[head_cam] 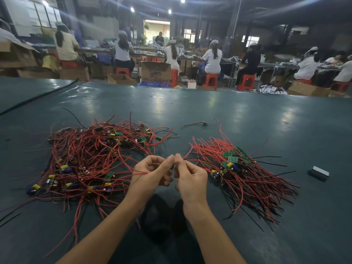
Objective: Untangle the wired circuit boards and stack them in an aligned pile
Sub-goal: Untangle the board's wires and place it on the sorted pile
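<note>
Head view: the left hand (pixel 152 173) and right hand (pixel 191 176) meet fingertip to fingertip above the table (pixel 190 103), just in front of the person. Both have curled fingers and pinch a small dark piece (pixel 173 167) between them. The fingers cover nearly all of it, so I cannot tell whether it is a circuit board. 1 red wire (pixel 140 172) runs out of the left hand toward the left, and more red wire leads from the right fingertips up toward the right.

On the left lies the tangle (pixel 85 159): a loose heap of red and black wires with green boards and yellow and blue parts half buried in it, so the boards cannot be counted. On the right lies the pile (pixel 238 168), its boards bunched together near the right hand and its wires fanned out to the right and toward the person. How neatly those boards sit is hard to make out under the wires.

1 lone board (pixel 204 123) with 2 wires lies farther back, well apart from both heaps. A small grey box (pixel 319 173) sits right of the pile. A black cable (pixel 38 98) crosses the far left corner. Beyond the table, people (pixel 212 58) sit on red stools (pixel 210 80) at benches, blurred, among cartons (pixel 155 71).
</note>
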### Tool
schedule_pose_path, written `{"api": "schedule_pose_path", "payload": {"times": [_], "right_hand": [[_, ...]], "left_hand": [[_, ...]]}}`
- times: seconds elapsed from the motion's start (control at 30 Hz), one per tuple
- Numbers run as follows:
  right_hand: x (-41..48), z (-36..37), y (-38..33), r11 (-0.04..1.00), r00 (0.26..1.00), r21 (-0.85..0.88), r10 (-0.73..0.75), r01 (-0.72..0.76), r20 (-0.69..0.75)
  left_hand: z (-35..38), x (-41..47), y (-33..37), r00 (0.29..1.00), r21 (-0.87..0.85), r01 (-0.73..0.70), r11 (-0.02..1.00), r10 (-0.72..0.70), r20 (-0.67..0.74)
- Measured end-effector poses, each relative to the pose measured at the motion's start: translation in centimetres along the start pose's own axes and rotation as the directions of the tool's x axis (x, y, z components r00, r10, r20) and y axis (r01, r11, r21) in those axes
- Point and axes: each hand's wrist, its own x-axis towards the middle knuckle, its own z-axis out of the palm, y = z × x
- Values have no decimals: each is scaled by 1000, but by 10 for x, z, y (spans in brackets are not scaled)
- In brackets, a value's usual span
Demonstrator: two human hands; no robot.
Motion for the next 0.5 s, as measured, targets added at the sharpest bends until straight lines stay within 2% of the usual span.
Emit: {"api": "schedule_pose_path", "payload": {"times": [0.07, 0.13, 0.27, 0.37, 0.5], "right_hand": [[-1, 2, 3, 1000, 1000, -2, -13, 13, 27], [-3, 3, 5, 999, 999, -22, -27, 28, 37], [-1, 2, 3, 1000, 1000, 3, -13, 13, 27], [1, 3, 2, 999, 999, 3, 36, -36, 15], [10, -5, -1, 994, 986, 31, 106, -103, -130]], "left_hand": [[1, -2, 2, 994, 46, 63, 997, -66, 84], [2, -4, 5, 990, 74, 46, 996, -56, 132], [3, -2, 4, 998, 73, -40, 997, 37, 41], [5, -2, 3, 999, 9, -16, 1000, 17, -33], [5, -3, 6, 993, -60, 19, 998, -26, -115]]}}
